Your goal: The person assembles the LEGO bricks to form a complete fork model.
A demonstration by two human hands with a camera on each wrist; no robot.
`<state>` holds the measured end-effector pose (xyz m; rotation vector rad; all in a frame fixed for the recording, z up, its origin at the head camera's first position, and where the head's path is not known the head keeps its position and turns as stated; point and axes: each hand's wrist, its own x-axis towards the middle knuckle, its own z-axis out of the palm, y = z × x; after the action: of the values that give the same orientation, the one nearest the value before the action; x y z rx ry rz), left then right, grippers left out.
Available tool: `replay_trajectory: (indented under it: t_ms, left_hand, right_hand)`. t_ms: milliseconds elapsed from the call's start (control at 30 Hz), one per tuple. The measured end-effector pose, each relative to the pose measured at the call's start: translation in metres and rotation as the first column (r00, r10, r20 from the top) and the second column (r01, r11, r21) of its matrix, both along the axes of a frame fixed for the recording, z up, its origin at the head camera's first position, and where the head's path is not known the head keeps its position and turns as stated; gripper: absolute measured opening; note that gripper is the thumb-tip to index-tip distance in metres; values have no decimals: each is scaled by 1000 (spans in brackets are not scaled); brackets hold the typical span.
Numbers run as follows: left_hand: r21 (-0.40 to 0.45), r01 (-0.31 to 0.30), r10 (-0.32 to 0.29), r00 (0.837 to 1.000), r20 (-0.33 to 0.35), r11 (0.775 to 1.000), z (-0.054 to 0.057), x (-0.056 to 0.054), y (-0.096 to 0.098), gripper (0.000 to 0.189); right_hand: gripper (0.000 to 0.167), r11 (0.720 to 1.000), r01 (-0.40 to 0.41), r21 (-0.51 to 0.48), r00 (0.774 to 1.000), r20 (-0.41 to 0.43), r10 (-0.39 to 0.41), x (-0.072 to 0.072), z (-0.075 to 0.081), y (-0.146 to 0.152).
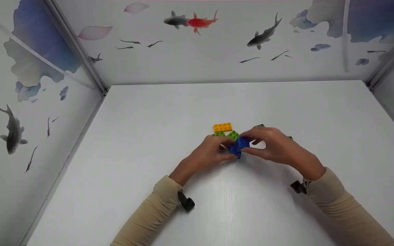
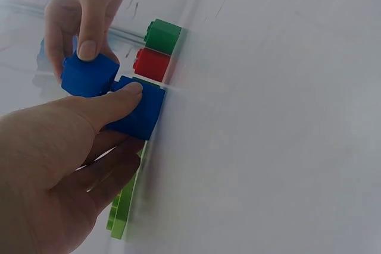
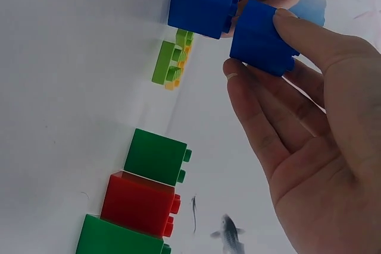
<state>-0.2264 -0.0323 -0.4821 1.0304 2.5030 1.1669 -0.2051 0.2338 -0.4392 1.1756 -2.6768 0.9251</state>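
Note:
My left hand (image 1: 210, 150) pinches a blue toy building brick (image 3: 199, 5) low on the white table, with the thumb on its near side. A second blue brick (image 3: 262, 38) is held between the thumb and fingers of my right hand (image 1: 274, 145). That brick is tilted, just above the studs of the left one in the head view; whether the two touch, I cannot tell. Behind the hands lie a yellow brick (image 1: 222, 127) and light green bricks (image 1: 233, 135). In the head view my fingers hide parts of both blue bricks.
Past my right hand a row of bricks stands on the table: dark green (image 3: 156, 156), red (image 3: 138, 204) and another dark green brick (image 3: 119, 237). The right hand mostly covers them in the head view. White panels with painted fish (image 1: 265, 34) border the table (image 1: 149, 112).

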Motion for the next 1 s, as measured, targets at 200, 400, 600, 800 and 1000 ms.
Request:
replay_trajectory:
  t_ms: [200, 400, 600, 800, 1000]
  left_hand:
    - [3, -7, 7, 1000, 9, 1000, -1, -1, 0, 38]
    - [-7, -20, 20, 1000, 8, 1000, -2, -1, 0, 39]
    - [-8, -23, 23, 1000, 6, 1000, -2, 0, 0, 39]
    - [-18, -29, 29, 1000, -3, 999, -2, -1, 0, 38]
    - [-9, -29, 29, 1000, -1, 1000, -2, -1, 1, 38]
  right_hand:
    - [42, 1000, -3, -5, 1000, -4, 3, 1, -4, -3]
    - [42, 1000, 3, -9, 1000, -17, -3, 2, -7, -5]
    - [47, 998, 53, 25, 998, -40, -52, 4, -8, -8]
    - [50, 993, 110, 47, 991, -79, -106, 4, -8, -11]
    - [47, 994, 108, 36, 988, -116, -103, 4, -9, -13]
